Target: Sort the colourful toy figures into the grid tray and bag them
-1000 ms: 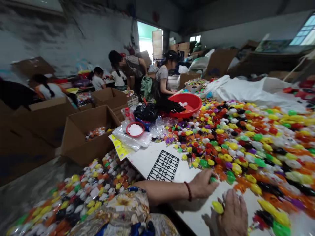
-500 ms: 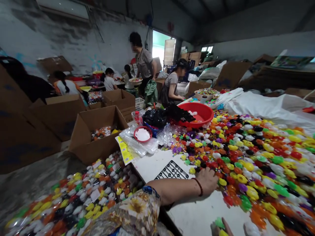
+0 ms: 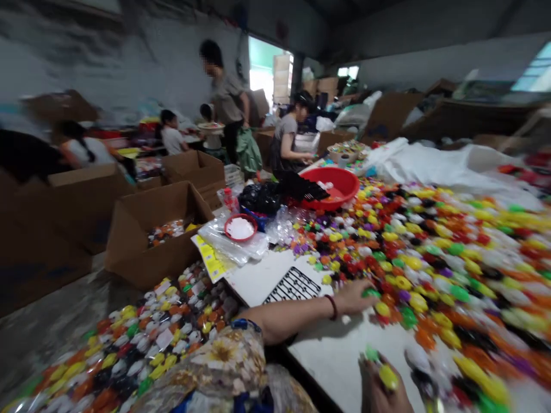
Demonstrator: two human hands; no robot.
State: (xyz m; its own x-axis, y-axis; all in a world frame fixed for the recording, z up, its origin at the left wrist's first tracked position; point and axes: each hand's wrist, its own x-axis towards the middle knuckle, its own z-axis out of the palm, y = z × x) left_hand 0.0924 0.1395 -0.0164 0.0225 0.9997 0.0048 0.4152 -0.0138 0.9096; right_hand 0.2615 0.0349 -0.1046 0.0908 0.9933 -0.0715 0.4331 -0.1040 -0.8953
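My left hand (image 3: 353, 297) reaches over the near edge of a large heap of small coloured plastic pieces (image 3: 413, 263). Its fingers are closed around a green plastic piece (image 3: 371, 293) at the fingertips. A small white piece (image 3: 345, 319) lies just below that hand. Lower down, partly cut off by the frame's bottom, my right hand (image 3: 383, 387) holds a yellow plastic piece (image 3: 388, 377) and a green one (image 3: 372, 353). Beside it on the white table (image 3: 327, 361) is a whitish rounded piece (image 3: 416, 358), blurred.
A black plastic lattice (image 3: 295, 285) lies left of my forearm. Behind it stand a small red dish (image 3: 240, 228) with white contents and a big red basin (image 3: 340, 184). Bagged pieces (image 3: 163, 327) and an open carton (image 3: 157, 229) are at left. Several people work farther back.
My left hand has drawn slightly back from the heap, with a green piece now visible at its fingers. More of my right hand and its pieces has come into view. The view has shifted.
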